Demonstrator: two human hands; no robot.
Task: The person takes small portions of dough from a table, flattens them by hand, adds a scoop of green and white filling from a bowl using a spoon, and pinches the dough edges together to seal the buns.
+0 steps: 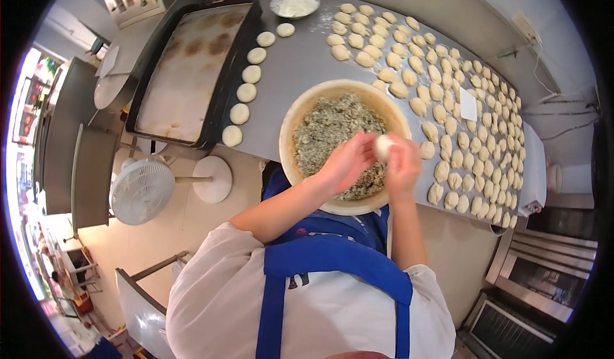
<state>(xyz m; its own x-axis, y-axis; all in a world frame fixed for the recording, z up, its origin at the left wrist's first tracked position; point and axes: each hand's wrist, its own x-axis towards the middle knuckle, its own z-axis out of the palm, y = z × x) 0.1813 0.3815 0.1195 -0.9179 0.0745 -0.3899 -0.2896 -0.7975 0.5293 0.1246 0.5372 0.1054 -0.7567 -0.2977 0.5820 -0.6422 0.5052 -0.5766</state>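
A wide cream-coloured bowl [402, 119] stands before me at the table's edge, partly filled with a crumbly grey-green filling [316, 133]. Over its right side, my right hand [403, 165] grips a small white dough piece [383, 147], both somewhat blurred. Cupped close beside it is my left hand [349, 161], its palm turned towards the dough and nothing seen in it. Whether its fingertips touch the dough is hard to make out. Right of the bowl, many small dough lumps [446, 147] lie in rows.
Round flattened dough pieces [246, 93] line the edge of a large black-rimmed baking tray [192, 71] on the left. A glass bowl of white flour [296, 5] sits at the back. One white card [468, 105] rests among the lumps. Left below stands a fan [143, 191].
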